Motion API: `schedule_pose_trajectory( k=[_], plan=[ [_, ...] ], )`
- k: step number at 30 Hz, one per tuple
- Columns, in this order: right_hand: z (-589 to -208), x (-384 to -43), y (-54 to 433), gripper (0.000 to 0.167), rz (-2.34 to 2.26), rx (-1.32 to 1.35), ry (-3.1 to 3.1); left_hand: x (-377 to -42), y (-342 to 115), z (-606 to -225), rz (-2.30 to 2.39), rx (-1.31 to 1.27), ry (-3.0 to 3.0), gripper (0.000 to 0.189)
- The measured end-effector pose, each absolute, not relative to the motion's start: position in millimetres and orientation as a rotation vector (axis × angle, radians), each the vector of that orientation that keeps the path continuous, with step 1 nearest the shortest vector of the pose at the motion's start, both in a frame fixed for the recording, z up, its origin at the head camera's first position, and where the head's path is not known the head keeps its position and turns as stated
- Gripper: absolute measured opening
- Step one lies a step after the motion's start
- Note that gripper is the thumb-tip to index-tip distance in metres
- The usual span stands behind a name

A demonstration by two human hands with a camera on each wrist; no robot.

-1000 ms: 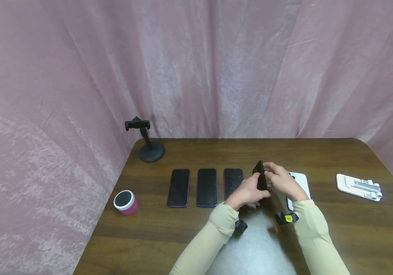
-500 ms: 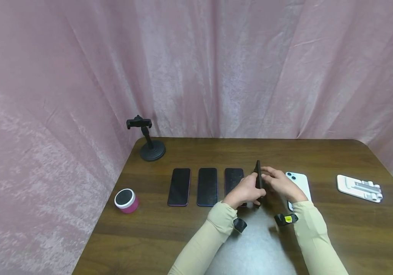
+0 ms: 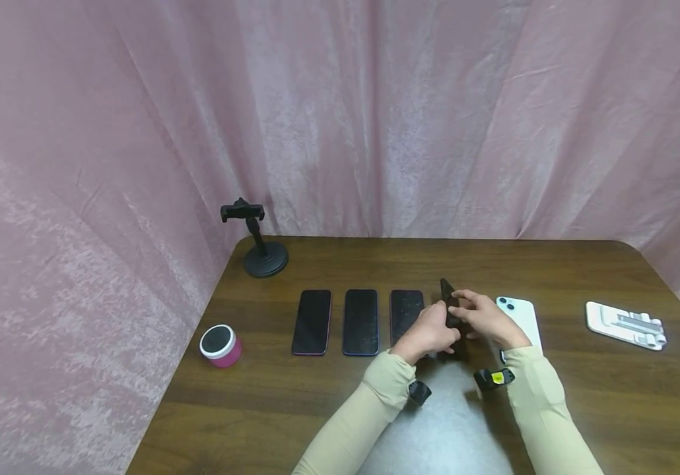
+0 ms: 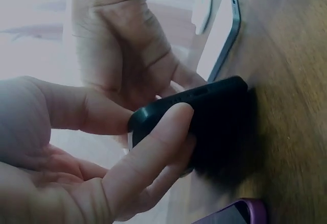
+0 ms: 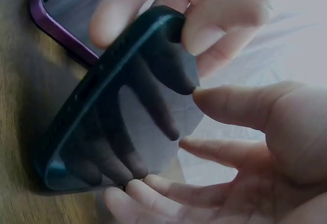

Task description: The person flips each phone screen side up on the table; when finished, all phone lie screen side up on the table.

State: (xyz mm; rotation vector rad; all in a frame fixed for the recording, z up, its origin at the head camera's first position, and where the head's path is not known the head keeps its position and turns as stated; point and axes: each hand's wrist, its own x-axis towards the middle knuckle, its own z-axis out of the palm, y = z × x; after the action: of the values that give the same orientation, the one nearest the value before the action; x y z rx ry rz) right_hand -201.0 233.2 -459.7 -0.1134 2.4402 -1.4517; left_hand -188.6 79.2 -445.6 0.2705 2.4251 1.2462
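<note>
A smartphone in a black case [image 3: 446,289] stands tilted on its long edge over the table. My left hand [image 3: 428,331] pinches it by the upper edge, thumb on the screen side and fingers against the back. In the left wrist view the port end of the phone [image 4: 204,99] faces the camera. My right hand [image 3: 487,321] is on the screen side; in the right wrist view its fairly straight fingertips [image 5: 204,99] meet the glossy screen [image 5: 138,122], which mirrors them. A white phone [image 3: 521,320] lies back up beside the right wrist.
Left of the hands, three dark-screened phones [image 3: 360,323] lie in a row, the rightmost [image 3: 405,310] partly behind the left hand. A black phone stand [image 3: 265,260] and a pink-and-white jar [image 3: 221,346] are farther left. A folded white stand [image 3: 625,326] lies at the right.
The black-cased phone went from leaning to nearly upright, then tipped over to the left with its screen toward the right hand. The right fingers have come closer onto the screen.
</note>
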Motion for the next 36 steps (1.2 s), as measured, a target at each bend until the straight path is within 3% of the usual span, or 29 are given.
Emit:
schedule_pose_trajectory(
  k=[6, 12, 27, 36],
  plan=[
    [-460, -198, 235, 0.061, -1.399, -0.049, 2.457, -186, 84, -450, 1.154, 0.241, 2.510, 0.043],
    [-462, -198, 236, 0.065, -1.388, -0.010, 2.473, -185, 89, -452, 1.036, 0.220, 2.590, 0.062],
    [-468, -203, 242, 0.068, -1.238, 0.050, 2.587, -181, 97, -457, 0.912, 0.201, 2.633, 0.071],
    [-472, -206, 241, 0.061, -1.123, 0.080, 2.639, -177, 98, -458, 0.895, 0.213, 2.631, 0.070]
  ],
)
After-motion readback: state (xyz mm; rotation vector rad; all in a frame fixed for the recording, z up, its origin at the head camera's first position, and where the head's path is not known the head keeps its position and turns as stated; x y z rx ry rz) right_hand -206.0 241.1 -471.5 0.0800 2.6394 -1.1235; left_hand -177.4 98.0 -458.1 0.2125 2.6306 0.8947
